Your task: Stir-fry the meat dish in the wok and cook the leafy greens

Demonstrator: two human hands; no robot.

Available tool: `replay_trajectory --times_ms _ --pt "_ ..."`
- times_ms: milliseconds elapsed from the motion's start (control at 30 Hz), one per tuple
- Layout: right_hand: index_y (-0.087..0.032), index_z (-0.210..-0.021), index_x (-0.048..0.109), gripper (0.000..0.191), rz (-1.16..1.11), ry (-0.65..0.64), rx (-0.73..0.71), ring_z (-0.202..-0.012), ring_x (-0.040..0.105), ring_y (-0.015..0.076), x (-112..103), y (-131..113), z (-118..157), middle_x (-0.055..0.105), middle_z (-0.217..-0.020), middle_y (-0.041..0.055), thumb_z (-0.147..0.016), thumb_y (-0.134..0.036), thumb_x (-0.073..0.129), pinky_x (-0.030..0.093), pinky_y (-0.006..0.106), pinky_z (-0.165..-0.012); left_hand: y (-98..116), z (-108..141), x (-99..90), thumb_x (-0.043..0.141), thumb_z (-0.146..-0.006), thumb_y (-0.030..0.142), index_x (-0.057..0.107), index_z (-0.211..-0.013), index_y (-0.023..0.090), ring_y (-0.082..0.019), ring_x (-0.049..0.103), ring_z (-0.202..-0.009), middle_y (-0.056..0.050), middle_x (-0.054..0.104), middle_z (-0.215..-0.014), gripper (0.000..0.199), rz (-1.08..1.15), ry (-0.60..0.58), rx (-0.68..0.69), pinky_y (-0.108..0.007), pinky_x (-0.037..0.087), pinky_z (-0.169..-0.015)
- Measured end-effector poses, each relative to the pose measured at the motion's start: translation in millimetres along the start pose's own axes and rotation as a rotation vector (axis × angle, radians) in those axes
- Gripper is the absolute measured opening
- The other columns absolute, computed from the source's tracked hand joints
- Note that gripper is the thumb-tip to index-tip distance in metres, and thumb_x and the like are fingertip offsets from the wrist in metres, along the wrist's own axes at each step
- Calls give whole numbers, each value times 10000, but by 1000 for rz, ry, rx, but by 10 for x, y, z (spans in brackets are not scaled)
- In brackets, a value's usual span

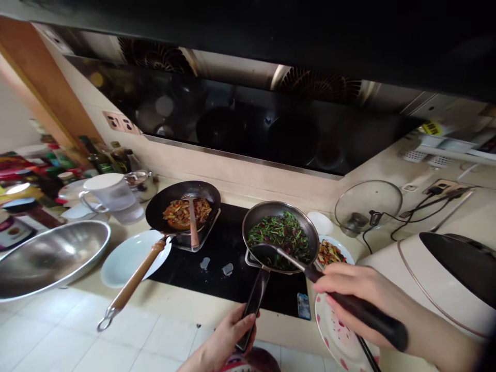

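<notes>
My left hand (234,330) is closed round the black handle of a frying pan (248,227) on the right burner. Chopped leafy greens (281,237), dark green with reddish bits, fill the pan. With my right hand (354,289) I grip the thick black handle of a spatula (289,256). Its dark head lies in the near-left part of the greens, and its exact shape is partly hidden. Below my right hand sits a white plate with pink spots (329,330), with dark chopsticks (368,354) across its edge.
A wok (155,206) with cooked food and a wooden-handled turner (194,227) stands on the left burner. Around it are a pale plate (116,263), a steel bowl (58,253) and a water jug (112,194). A white rice cooker (399,268) stands right; the range hood (232,26) overhangs.
</notes>
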State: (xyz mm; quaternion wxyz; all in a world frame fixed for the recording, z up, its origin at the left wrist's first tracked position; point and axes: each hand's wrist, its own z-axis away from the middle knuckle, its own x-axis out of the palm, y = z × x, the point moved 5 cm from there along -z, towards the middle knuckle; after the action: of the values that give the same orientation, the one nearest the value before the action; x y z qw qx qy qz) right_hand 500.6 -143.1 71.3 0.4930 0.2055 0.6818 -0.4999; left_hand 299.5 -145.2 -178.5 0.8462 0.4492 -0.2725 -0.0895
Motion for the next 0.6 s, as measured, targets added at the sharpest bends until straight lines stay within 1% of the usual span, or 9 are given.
replay_trajectory --times_ms 67,167,267,333,400,467,500,533,600 --pt "-244 -928 689 221 64 7 -9 -661 605 145 39 35 -155 634 -807 25 -860 -168 494 471 254 -618 2 8 8 639 -733 623 514 -890 156 -93 480 -464 13 566 -607 508 1 -10 7 -234 289 -464" --pt "-243 -944 704 194 12 179 55 -732 650 172 -19 389 -202 688 -866 30 -863 -238 528 513 284 -684 -3 16 12 641 -736 619 513 -891 158 -94 476 -468 15 561 -606 503 21 -15 11 -232 294 -464" --pt "-234 -921 708 211 -170 465 327 -744 695 214 -130 980 81 726 -829 34 -823 -400 622 561 287 -671 -27 5 -6 648 -732 613 513 -892 157 -90 463 -456 17 556 -593 502 40 -15 2 -228 285 -457" --pt "-221 -911 698 295 -257 606 482 -675 705 236 -50 1318 295 724 -740 44 -781 -482 653 588 301 -630 -43 -8 -22 653 -731 604 514 -888 158 -87 454 -451 15 559 -589 493 53 -15 -6 -227 286 -453" --pt "-208 -890 682 346 -373 677 553 -656 709 260 173 1533 407 723 -720 64 -766 -529 642 609 329 -618 -44 -17 -37 660 -727 598 517 -876 159 -86 451 -454 15 560 -586 485 56 -12 -6 -227 296 -456" --pt "-202 -894 672 360 -438 740 555 -658 712 270 394 1592 450 726 -739 80 -784 -539 616 618 345 -613 -31 -17 -48 665 -721 601 518 -858 160 -86 452 -460 20 552 -578 485 43 -6 0 -227 305 -462" --pt "-201 -906 674 341 -418 749 524 -677 715 269 456 1553 461 729 -758 82 -800 -520 611 621 344 -631 -23 -14 -52 664 -717 608 518 -852 161 -86 453 -459 23 548 -574 489 28 -4 -2 -226 303 -462" --pt "-206 -925 680 307 -362 741 470 -705 718 262 469 1470 475 733 -788 80 -817 -485 613 620 335 -660 -16 -10 -54 662 -714 616 518 -851 162 -86 454 -456 25 546 -572 495 10 -2 -8 -226 295 -459" --pt "-225 -965 690 211 -187 672 322 -757 718 235 363 1204 535 735 -848 67 -846 -384 618 611 299 -719 -1 1 -55 652 -712 634 521 -858 161 -83 449 -446 26 546 -571 512 -20 2 -27 -226 269 -455"
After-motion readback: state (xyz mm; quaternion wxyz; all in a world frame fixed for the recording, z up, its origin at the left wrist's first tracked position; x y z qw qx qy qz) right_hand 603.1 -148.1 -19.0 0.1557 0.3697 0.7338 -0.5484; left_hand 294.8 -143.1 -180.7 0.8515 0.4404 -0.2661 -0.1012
